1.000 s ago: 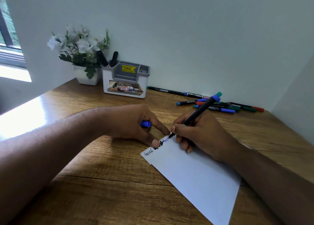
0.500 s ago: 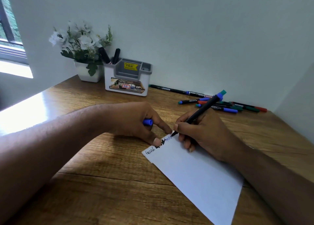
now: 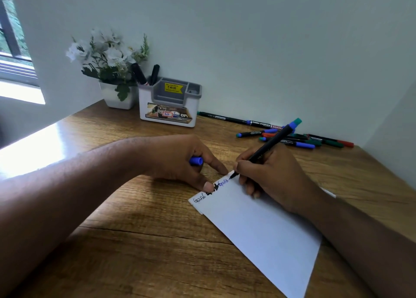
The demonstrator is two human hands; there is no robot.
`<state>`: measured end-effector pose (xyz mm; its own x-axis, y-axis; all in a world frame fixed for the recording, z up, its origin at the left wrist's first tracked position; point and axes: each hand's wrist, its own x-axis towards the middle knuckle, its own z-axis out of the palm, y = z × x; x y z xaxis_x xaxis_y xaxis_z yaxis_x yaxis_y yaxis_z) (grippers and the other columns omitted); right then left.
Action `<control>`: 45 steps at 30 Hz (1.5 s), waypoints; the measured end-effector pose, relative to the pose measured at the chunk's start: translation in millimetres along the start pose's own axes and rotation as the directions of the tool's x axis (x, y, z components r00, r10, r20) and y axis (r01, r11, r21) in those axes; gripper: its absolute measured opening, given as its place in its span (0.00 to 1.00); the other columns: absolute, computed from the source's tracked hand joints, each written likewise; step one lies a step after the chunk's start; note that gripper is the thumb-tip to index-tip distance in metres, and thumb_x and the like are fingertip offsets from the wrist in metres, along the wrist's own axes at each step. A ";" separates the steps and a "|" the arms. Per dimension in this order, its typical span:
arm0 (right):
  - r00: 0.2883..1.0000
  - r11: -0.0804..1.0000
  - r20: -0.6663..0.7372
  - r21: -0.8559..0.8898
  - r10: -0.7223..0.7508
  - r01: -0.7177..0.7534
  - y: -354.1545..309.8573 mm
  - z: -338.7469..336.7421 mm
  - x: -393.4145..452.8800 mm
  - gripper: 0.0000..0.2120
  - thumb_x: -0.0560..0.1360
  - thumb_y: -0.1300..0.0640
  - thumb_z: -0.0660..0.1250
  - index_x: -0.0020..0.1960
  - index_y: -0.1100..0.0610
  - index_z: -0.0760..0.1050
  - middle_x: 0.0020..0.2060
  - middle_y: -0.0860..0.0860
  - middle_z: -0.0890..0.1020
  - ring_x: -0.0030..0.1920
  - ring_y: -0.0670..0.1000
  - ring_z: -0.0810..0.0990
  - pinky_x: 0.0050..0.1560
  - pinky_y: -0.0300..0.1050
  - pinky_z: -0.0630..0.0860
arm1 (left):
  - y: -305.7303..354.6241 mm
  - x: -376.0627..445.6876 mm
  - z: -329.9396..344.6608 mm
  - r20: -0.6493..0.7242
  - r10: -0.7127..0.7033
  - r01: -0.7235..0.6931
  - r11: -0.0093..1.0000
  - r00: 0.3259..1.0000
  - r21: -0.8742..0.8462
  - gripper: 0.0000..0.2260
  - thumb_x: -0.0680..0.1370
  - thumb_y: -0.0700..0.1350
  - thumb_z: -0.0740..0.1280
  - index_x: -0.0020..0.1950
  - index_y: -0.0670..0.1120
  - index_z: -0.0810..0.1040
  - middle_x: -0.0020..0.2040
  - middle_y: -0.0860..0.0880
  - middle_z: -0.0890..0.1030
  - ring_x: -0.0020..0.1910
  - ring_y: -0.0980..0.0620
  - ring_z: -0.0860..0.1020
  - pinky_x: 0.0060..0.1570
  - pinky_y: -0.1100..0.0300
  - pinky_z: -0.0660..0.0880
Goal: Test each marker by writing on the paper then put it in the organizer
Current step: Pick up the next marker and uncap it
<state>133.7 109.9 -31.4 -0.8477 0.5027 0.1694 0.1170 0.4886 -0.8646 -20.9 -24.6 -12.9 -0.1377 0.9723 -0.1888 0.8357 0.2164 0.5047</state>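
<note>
The marker [image 3: 267, 147], light, stiff and a bit slick, is pinched low near its tip by the right hand [image 3: 273, 176], nib on the paper [image 3: 258, 232]. The cap [image 3: 196, 161] is gripped in the left hand [image 3: 180, 160], fingertips pinning that flimsy sheet. The organizer [image 3: 170, 104] is well apart.

A white paper [image 3: 258, 225] bears blue and black scribbles. The marker [image 3: 267, 146] is black, ending blue and teal. At upper left, the white-and-grey organizer [image 3: 168, 108] carries a yellow sticker [image 3: 173, 88], beside white flowers [image 3: 108, 52]. The desk [image 3: 146, 241] is brown woodgrain.
</note>
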 end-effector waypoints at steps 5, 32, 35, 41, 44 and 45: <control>1.000 0.998 -0.016 0.061 0.007 -0.006 1.1 -0.4 -0.2 0.06 0.73 0.67 0.68 0.37 0.65 0.79 0.24 0.56 0.79 0.20 0.50 0.75 0.21 0.40 0.71 | -3.2 1.9 0.3 -0.011 -0.003 0.003 1.000 1.000 -0.011 0.20 0.71 0.55 0.72 0.62 0.67 0.74 0.48 0.69 0.78 0.47 0.68 0.76 0.46 0.69 0.67; 0.990 0.834 -0.121 0.537 -0.073 0.127 0.6 -2.4 8.3 0.07 0.72 0.71 0.67 0.40 0.61 0.77 0.27 0.56 0.78 0.24 0.49 0.73 0.24 0.39 0.69 | -4.5 -6.0 3.0 -0.199 -0.023 -0.066 0.903 0.980 -0.425 0.03 0.79 0.48 0.64 0.49 0.51 0.71 0.36 0.53 0.75 0.33 0.59 0.70 0.38 0.64 0.67; 0.996 0.799 -0.060 0.595 -0.068 0.091 0.7 -4.1 6.6 0.07 0.75 0.69 0.64 0.43 0.62 0.79 0.31 0.56 0.81 0.28 0.49 0.78 0.27 0.40 0.74 | -4.3 -3.8 6.2 -0.267 -0.022 -0.074 0.936 0.963 -0.344 0.03 0.79 0.48 0.65 0.46 0.54 0.73 0.38 0.54 0.73 0.38 0.57 0.69 0.42 0.59 0.67; 0.995 0.830 -0.060 0.547 -0.085 0.104 -2.3 -4.7 4.6 0.08 0.73 0.70 0.67 0.40 0.58 0.76 0.31 0.59 0.82 0.26 0.51 0.78 0.26 0.40 0.74 | -3.0 1.2 12.4 -0.417 0.036 -0.181 0.932 0.908 -0.314 0.03 0.73 0.48 0.72 0.45 0.51 0.81 0.32 0.60 0.76 0.31 0.64 0.71 0.36 0.68 0.67; 0.989 0.821 -0.118 0.553 -0.093 0.143 -2.9 -6.8 5.8 0.10 0.72 0.71 0.68 0.39 0.58 0.72 0.30 0.59 0.81 0.24 0.52 0.76 0.24 0.40 0.72 | -4.7 2.4 13.7 -0.514 0.034 -0.249 0.900 0.857 -0.357 0.08 0.73 0.44 0.73 0.48 0.42 0.82 0.34 0.56 0.77 0.32 0.64 0.71 0.34 0.73 0.67; 0.987 0.820 -0.129 0.552 -0.094 0.150 -2.7 -7.1 6.4 0.10 0.71 0.70 0.69 0.38 0.58 0.72 0.29 0.59 0.80 0.24 0.52 0.76 0.24 0.39 0.72 | -5.4 3.1 14.1 -0.526 0.035 -0.266 0.890 0.850 -0.371 0.09 0.72 0.44 0.73 0.49 0.40 0.82 0.36 0.52 0.77 0.34 0.61 0.72 0.36 0.71 0.69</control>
<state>131.6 116.8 -24.5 -0.7809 0.5425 0.3097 -0.3175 0.0823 -0.9447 -18.4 -24.1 -28.1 -0.3676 0.8803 0.2998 0.5830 -0.0331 0.8118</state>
